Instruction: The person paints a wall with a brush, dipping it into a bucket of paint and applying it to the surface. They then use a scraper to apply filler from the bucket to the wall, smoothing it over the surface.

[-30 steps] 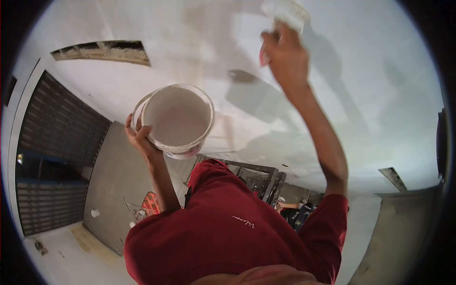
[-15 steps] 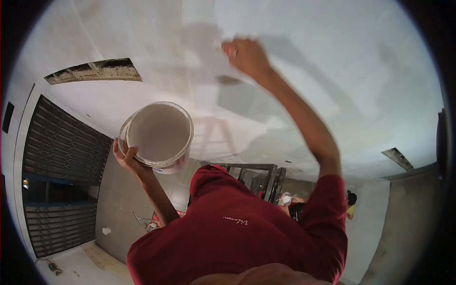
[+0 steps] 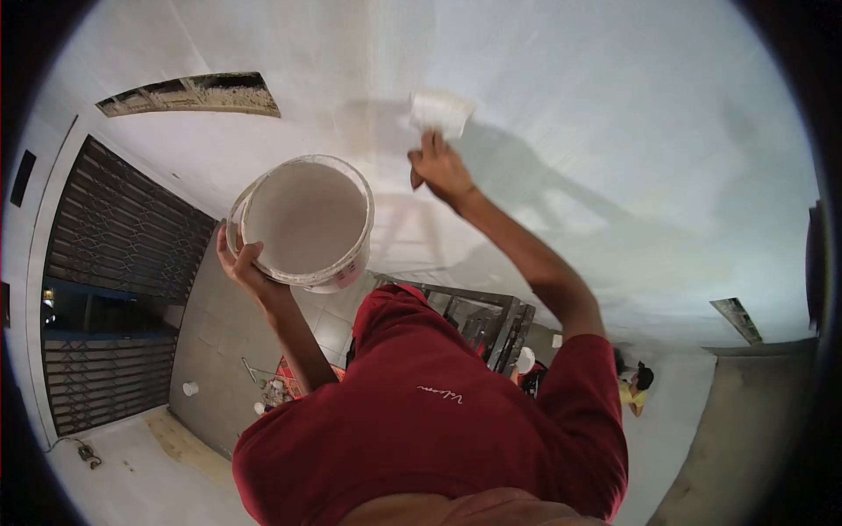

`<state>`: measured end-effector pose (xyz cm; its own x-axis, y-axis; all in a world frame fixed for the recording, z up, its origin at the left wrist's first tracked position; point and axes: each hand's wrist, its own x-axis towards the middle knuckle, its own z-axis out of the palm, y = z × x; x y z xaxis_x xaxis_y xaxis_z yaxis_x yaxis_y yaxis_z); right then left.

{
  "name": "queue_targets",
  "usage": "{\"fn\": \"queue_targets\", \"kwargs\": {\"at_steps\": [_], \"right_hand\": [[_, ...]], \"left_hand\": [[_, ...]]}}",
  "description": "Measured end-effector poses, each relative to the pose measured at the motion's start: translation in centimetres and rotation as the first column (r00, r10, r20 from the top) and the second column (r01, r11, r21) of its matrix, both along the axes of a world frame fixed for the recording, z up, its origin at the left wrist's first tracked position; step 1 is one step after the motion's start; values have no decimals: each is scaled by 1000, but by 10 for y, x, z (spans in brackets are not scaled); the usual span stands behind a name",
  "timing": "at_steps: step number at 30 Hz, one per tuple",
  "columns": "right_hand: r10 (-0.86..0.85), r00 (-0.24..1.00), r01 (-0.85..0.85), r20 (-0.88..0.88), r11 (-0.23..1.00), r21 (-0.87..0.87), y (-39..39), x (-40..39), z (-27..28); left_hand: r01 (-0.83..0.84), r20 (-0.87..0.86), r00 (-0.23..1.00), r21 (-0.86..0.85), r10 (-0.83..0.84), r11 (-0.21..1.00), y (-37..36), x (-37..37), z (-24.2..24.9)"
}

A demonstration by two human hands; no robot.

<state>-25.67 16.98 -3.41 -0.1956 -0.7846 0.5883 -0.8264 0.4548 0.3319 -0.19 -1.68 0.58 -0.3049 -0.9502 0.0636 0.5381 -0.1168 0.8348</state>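
Observation:
My left hand [image 3: 244, 256] grips the rim of a large white bucket [image 3: 307, 215], its thumb on the near edge. The bucket tilts toward me, and its inside is coated in pale grey-white. In my right hand [image 3: 444, 172] is a wide paintbrush [image 3: 441, 112], its broad white head against the pale wall [image 3: 561, 123]. My fingers are closed round its handle, a reddish-brown end of which sticks out below them. Damp-looking streaks and arm shadows lie on the wall around the brush.
A dark metal frame [image 3: 517, 329] stands below me. Folding grille shutters [image 3: 114, 228] are at the left. A rough vent opening [image 3: 197, 95] is in the wall. On the tiled floor sits a small white container [image 3: 190, 388]. A person in yellow [image 3: 633, 394] is at lower right.
My right hand has come down the wall and slightly left, and the brush head now shows above it. The bucket stays in my left hand, slightly higher in view.

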Motion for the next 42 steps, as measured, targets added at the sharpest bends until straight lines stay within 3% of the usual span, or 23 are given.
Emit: {"fn": "queue_targets", "kwargs": {"at_steps": [2,6,7,8,9,10,11,12,16,18,20,22,24,26,28,30,32,33,34,35,40,41,42], "right_hand": [[18,910,-63,415,993,96,6,0,-35],[-14,874,44,486,998,-50,2,-19,34],[-69,875,82,480,997,-6,6,-29,72],[-81,895,158,439,977,-143,4,-45,99],[-39,824,115,565,988,-99,13,-41,154],[28,863,75,505,980,-183,14,-35,186],[-117,912,149,393,988,-52,13,-27,212],[22,996,-14,82,995,-102,11,-32,232],[88,939,-204,-333,921,-332,16,3,285],[13,953,-112,-302,943,-313,18,7,272],[-159,985,152,-70,983,-103,21,-6,208],[-167,898,172,-407,985,-24,14,-19,122],[-98,956,127,-276,988,86,11,-17,40],[77,985,-87,154,994,60,13,-12,-25],[-11,867,-64,498,989,132,13,-6,-45],[-12,877,-61,480,989,137,10,-1,-5],[122,809,-12,575,981,-192,3,-38,19],[24,742,36,670,997,-76,10,-41,78],[-117,838,134,534,991,8,10,-55,118],[38,864,118,502,954,-275,17,-58,160],[99,957,-19,271,960,-281,31,-14,321],[-87,996,81,-15,967,-241,30,-3,334],[-65,992,33,-111,963,-269,27,1,329]], "left_hand": [[36,-30,999,-3,-36,999,3,3,0],[11,-54,998,0,-11,1000,-3,-1,-4],[3,-22,1000,-27,-4,1000,-3,-1,-4],[-6,14,1000,-49,7,999,-3,-1,-3],[-18,45,999,-70,21,997,-2,-1,-3],[0,43,999,-71,3,997,-1,1,-4],[10,32,999,-73,-7,997,-1,0,-4],[14,20,1000,-75,-13,997,-1,-2,-3],[-11,7,1000,-71,11,997,0,-5,-4],[-30,-13,1000,-142,29,989,-13,-4,-24],[-22,-30,999,-104,19,994,-3,-5,-9],[-37,-35,999,-113,33,993,2,-5,-5],[-71,-39,997,-169,65,983,1,-7,-6],[-64,-27,998,-110,61,992,7,-6,8],[-65,-50,997,-88,60,994,7,-4,10],[-85,-82,994,-96,77,992,-3,3,-5],[-44,-55,998,-82,39,996,2,5,10],[-15,-21,1000,-73,14,997,6,9,13],[-39,-8,999,-56,39,998,6,11,13],[-63,3,998,-39,63,997,5,9,11],[-33,-51,998,-117,27,993,-7,17,-3],[-40,-44,998,-120,35,992,-10,19,-7],[-47,-36,998,-125,43,991,-12,20,-7]]}}
